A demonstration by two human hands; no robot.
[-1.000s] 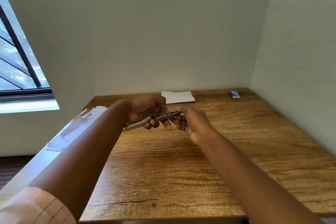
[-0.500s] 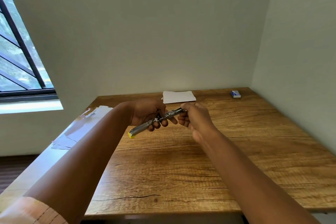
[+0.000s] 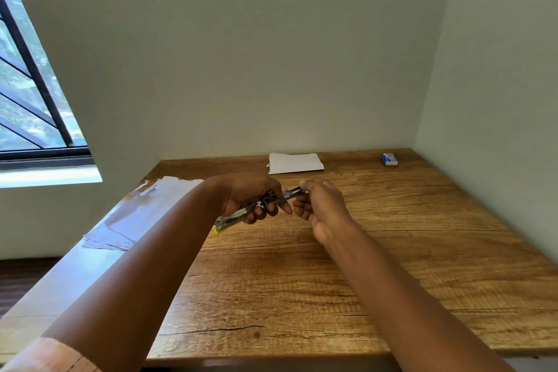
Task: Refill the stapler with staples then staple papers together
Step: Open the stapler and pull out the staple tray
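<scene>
A silver metal stapler [image 3: 238, 216] with a yellow end is held above the middle of the wooden table [image 3: 392, 266]. My left hand [image 3: 252, 195] grips its middle from above, fingers curled under it. My right hand [image 3: 320, 205] pinches the stapler's far right end with curled fingers. That end is partly hidden behind my fingers. A white stack of papers [image 3: 296, 162] lies flat at the back of the table. A small blue staple box [image 3: 389, 159] sits near the back right corner.
Walls close the table in at the back and right. Pale torn sheets [image 3: 142, 214] lie along the table's left edge. A window [image 3: 27, 106] is at the far left.
The stapler has tilted, its yellow end dropping lower left and its right end rising. The view shifted slightly; both hands keep their hold.
</scene>
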